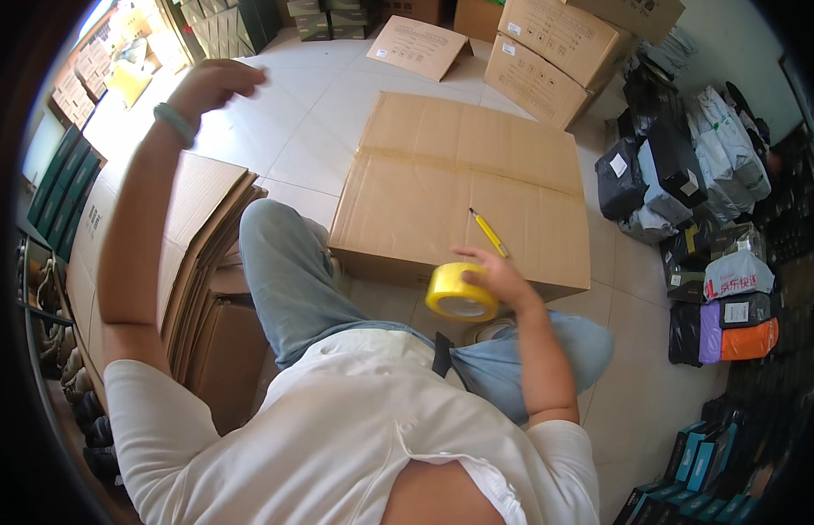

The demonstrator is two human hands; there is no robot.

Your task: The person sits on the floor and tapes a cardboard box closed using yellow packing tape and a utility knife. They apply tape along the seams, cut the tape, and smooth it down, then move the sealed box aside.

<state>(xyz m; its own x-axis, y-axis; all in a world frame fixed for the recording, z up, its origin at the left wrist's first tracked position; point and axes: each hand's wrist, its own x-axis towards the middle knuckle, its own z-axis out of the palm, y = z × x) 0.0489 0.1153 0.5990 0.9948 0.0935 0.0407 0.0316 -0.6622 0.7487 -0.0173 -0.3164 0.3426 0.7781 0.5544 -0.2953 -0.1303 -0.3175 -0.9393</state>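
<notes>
In my right hand (pixel 496 278) is a roll of yellow packing tape (pixel 459 292), gripped at its rim above the near edge of a large cardboard box (pixel 459 131). The box stands closed in front of my knees, with a tan tape strip across its top. On its top, just beyond my right hand, lies a yellow utility knife (pixel 488 232). My left hand (pixel 216 85) is raised at the far left, away from the box. Its fingers are curled together and slightly blurred; what they hold, if anything, cannot be made out.
Flattened cardboard boxes (pixel 197 227) lean in a stack by my left leg. More cartons (pixel 547 66) and a folded cardboard piece (pixel 417 45) are at the back. Wrapped parcels (pixel 670 166) pile up on the right. Shoes (pixel 73 372) line a rack at the left.
</notes>
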